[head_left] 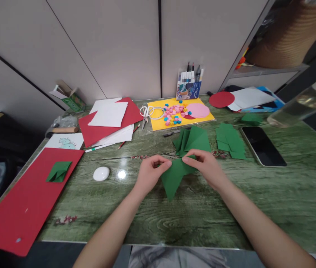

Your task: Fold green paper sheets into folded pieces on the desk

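Between both hands, above the middle of the table, is a folded piece of green paper (174, 176), one pointed corner hanging down. My left hand (152, 172) pinches its left upper edge between thumb and fingers. On the right side, my right hand (204, 167) grips the same paper, thumb and index finger closed on it. Just behind it lie several folded green paper pieces (198, 139), fanned out. Right of those rests a stack of flat green paper strips (230, 141). Another folded green piece (59, 172) sits on a red sheet (32, 197) at the left.
A white oval object (101, 173) lies left of my hands. Scissors (146, 114), small coloured balls on a yellow sheet (158, 124), and a marker box (189, 87) stand along the back. A phone (263, 146) and a clear bottle (297, 102) are at the right.
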`<state>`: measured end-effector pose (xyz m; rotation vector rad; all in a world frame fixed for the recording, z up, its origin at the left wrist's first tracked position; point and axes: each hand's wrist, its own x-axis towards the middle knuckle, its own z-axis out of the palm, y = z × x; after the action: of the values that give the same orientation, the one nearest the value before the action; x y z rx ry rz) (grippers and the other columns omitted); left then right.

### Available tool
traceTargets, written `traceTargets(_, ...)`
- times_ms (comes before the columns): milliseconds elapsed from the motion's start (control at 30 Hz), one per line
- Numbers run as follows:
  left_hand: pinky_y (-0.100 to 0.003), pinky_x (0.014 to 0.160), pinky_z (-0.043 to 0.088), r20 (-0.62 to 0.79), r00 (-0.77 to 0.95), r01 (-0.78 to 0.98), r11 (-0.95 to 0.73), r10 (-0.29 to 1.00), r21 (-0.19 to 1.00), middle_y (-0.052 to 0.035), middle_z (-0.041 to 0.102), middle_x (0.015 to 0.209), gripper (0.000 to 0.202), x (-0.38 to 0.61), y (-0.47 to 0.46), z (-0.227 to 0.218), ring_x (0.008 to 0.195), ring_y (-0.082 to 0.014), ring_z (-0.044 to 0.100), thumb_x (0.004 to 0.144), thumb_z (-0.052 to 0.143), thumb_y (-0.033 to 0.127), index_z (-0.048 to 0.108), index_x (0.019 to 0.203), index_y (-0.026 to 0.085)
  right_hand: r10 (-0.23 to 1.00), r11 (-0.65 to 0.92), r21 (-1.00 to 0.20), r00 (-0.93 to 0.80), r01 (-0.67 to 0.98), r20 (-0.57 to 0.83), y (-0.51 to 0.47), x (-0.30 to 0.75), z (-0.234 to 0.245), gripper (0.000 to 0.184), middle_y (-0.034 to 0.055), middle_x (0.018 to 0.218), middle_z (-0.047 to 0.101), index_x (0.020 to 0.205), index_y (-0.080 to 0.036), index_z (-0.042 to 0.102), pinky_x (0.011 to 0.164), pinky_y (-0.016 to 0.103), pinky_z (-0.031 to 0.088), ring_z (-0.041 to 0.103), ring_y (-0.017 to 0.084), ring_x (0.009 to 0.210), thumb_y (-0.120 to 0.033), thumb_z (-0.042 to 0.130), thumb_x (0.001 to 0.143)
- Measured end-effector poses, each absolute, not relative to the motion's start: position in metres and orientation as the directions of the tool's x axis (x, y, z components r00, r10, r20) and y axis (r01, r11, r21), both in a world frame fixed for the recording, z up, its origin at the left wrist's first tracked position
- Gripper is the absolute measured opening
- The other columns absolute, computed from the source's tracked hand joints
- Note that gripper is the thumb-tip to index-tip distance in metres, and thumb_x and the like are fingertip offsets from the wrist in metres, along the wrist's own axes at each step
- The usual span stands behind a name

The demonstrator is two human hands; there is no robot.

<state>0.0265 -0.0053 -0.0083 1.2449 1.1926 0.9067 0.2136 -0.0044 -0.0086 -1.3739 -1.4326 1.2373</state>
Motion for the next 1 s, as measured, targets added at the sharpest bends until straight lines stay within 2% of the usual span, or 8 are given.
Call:
traceTargets(133,-0.020,0.055,0.037,-0.156,0.186,0.118,0.136,0.970,0.984,0.0006,0.060,0.062,0.016,0.026,-0.005,-0.007,0.058,-0.0107,0.051,0.071,0.063,0.030,0.063,0.067,0.014,0.984,-0.053,-0.962,-0.148,0.267,-0.096,-0.004,0.211,-0.010,0.019,-0.0017,0.065,0.055,0.073,-0.019,0.064,0.054,0.025,0.030,0.042,0.012,0.058,-0.038,0.064,0.070)
traceTargets(267,-0.021,0.059,0.039,-0.118,0.235,0.163,0.081,0.965,0.983,0.0010,0.059,0.063,0.011,0.027,-0.004,-0.003,0.061,-0.0110,0.052,0.072,0.060,0.022,0.060,0.065,0.014,0.974,-0.080,-0.975,-0.193,0.205,-0.120,-0.005,0.208,-0.009,0.016,-0.0018,0.063,0.056,0.065,-0.018,0.062,0.056,0.025,0.032,0.044,0.013,0.060,-0.033,0.065,0.070)
traceTargets(433,-0.023,0.065,0.041,-0.101,0.257,0.232,0.040,0.961,0.972,-0.0016,0.064,0.069,0.011,0.030,-0.005,-0.004,0.068,-0.0138,0.056,0.069,0.065,0.025,0.064,0.069,0.014,0.971,-0.068,-0.981,-0.212,0.180,-0.106,-0.005,0.206,-0.008,0.016,-0.0027,0.058,0.052,0.059,-0.018,0.059,0.056,0.025,0.032,0.045,0.012,0.060,-0.029,0.065,0.069)
traceTargets(667,-0.021,0.054,0.037,-0.156,0.283,0.162,0.113,0.946,0.980,0.0002,0.061,0.058,0.014,0.028,-0.008,-0.009,0.056,-0.0109,0.050,0.067,0.068,0.027,0.066,0.063,0.014,0.953,0.004,-0.973,-0.296,0.232,-0.067,-0.008,0.203,-0.006,0.011,0.0001,0.068,0.060,0.067,-0.018,0.063,0.063,0.026,0.036,0.051,0.015,0.069,-0.028,0.061,0.072)
traceTargets(833,-0.021,0.057,0.037,-0.149,0.339,0.170,0.095,0.929,0.981,-0.0002,0.061,0.062,0.012,0.030,-0.006,-0.008,0.060,-0.0108,0.051,0.069,0.066,0.025,0.065,0.065,0.014,0.962,-0.039,-0.968,-0.254,0.247,-0.103,-0.008,0.202,-0.005,0.012,-0.0009,0.063,0.059,0.062,-0.018,0.062,0.063,0.026,0.036,0.050,0.015,0.066,-0.028,0.062,0.070)
traceTargets(1000,-0.021,0.058,0.037,-0.162,0.305,0.147,0.121,0.938,0.982,-0.0004,0.059,0.064,0.013,0.029,-0.005,-0.007,0.061,-0.0111,0.051,0.070,0.065,0.026,0.063,0.066,0.013,0.972,-0.088,-0.972,-0.196,0.217,-0.132,-0.006,0.206,-0.003,0.014,-0.0016,0.062,0.057,0.060,-0.019,0.060,0.063,0.026,0.035,0.050,0.014,0.066,-0.028,0.061,0.069)
